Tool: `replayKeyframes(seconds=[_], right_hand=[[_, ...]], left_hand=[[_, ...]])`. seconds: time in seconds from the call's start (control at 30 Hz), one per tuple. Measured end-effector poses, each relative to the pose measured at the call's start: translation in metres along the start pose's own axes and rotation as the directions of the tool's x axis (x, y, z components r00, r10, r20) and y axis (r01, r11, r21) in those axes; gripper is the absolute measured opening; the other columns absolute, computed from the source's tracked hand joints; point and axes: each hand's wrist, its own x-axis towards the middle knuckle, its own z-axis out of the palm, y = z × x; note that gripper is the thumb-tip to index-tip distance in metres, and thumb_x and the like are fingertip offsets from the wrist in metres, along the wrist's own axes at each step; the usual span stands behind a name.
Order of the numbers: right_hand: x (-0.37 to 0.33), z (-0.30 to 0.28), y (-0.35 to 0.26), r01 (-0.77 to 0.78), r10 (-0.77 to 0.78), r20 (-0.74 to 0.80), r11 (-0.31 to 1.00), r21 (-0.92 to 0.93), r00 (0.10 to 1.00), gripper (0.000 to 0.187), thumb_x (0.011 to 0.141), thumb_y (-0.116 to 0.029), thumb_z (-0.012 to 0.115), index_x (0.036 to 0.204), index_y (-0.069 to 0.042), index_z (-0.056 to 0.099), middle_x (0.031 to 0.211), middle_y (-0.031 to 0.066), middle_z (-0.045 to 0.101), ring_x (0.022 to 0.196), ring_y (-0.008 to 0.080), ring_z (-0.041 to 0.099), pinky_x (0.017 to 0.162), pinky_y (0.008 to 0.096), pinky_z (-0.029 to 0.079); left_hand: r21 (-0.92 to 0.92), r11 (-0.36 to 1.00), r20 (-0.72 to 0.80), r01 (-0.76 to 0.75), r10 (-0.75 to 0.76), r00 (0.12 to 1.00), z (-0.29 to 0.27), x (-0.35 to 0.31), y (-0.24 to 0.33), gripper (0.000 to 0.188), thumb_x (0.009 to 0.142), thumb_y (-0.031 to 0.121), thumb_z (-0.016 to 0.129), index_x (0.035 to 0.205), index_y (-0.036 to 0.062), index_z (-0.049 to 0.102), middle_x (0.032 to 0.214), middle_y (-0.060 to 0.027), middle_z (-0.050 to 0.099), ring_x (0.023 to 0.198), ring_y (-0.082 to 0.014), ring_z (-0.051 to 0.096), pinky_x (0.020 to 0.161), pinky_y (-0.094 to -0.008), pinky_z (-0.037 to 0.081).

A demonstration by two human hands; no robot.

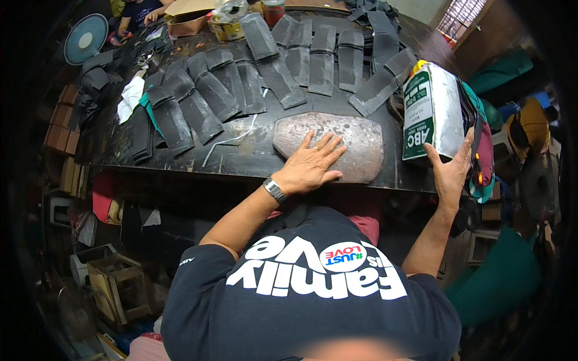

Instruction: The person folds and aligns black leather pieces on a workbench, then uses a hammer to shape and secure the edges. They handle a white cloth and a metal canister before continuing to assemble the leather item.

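Note:
My left hand [313, 163] lies with fingers spread on a worn, rounded slab [361, 135], greyish-brown and stone-like, at the table's near edge. At the right, my right hand [450, 165] grips the near end of a boxy white-and-green tin [447, 114], thumb on one side and fingers on the other. The tin is tilted, with a yellow part [419, 65] showing at its far end. Beyond the slab, several flat black pieces [278, 81] with greyish, smeared surfaces lie in an overlapping row.
The dark table [250, 153] also bears a bent white strip [226, 143], a white cloth [130, 99], an open cardboard box [188, 18] and a yellow can [229, 30]. A bag [484, 144] sits beside the tin. At the far left are a round fan [86, 39] and another person [139, 15].

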Motion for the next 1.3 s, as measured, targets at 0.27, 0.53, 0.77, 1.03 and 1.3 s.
replayKeyframes(seconds=[0.27,0.53,0.77,1.03,1.3], right_hand=[[0.001,0.012,0.007,-0.009,0.010,-0.059,1.000,0.023,0.998,0.113,0.077,-0.042,0.085,0.163,-0.022,0.015,0.145,0.0330,0.042,0.134,0.0489,0.042,0.114,0.0557,0.034],[-0.001,0.013,0.007,0.004,0.001,-0.083,0.998,0.059,0.997,0.113,0.075,-0.041,0.086,0.163,-0.020,0.017,0.146,0.0331,0.042,0.136,0.0485,0.040,0.116,0.0544,0.031],[-0.003,0.027,0.016,0.098,-0.064,-0.263,0.988,0.116,0.963,0.120,0.071,-0.039,0.088,0.161,-0.003,0.017,0.158,0.0295,0.033,0.141,0.0484,0.037,0.119,0.0512,0.025],[-0.001,0.006,0.055,0.083,0.113,-0.270,0.780,0.620,0.956,0.116,0.078,-0.030,0.085,0.160,0.001,0.009,0.143,0.0291,0.041,0.121,0.0312,0.054,0.104,0.0410,0.044],[0.074,-0.080,0.029,0.279,-0.100,-0.334,0.788,0.548,0.937,0.118,0.077,-0.036,0.086,0.159,0.003,0.012,0.126,0.0238,0.057,0.108,0.0270,0.061,0.091,0.0333,0.052]], left_hand=[[-0.004,1.000,-0.040,-0.013,0.013,0.999,0.002,-0.001,0.001,0.075,0.099,0.062,0.048,0.152,0.0095,0.042,0.161,-0.0155,0.037,0.150,-0.0314,0.031,0.122,-0.0577,0.017],[0.003,1.000,-0.055,-0.029,0.029,0.998,-0.001,-0.001,0.001,0.074,0.098,0.061,0.049,0.151,0.0097,0.044,0.159,-0.0166,0.040,0.149,-0.0317,0.034,0.121,-0.0567,0.019],[0.004,1.000,-0.039,-0.023,0.023,0.999,-0.004,-0.002,0.001,0.071,0.098,0.057,0.053,0.151,0.0100,0.045,0.158,-0.0177,0.040,0.149,-0.0323,0.035,0.121,-0.0560,0.021],[-0.045,0.999,-0.035,-0.010,0.008,0.999,-0.010,0.001,0.003,0.070,0.095,0.054,0.059,0.148,0.0104,0.048,0.156,-0.0144,0.044,0.146,-0.0326,0.039,0.120,-0.0562,0.022],[-0.513,0.856,-0.123,0.067,-0.150,0.981,-0.016,0.003,-0.006,0.061,0.096,0.032,0.068,0.149,0.0098,0.048,0.151,-0.0147,0.051,0.142,-0.0319,0.045,0.121,-0.0545,0.022]])
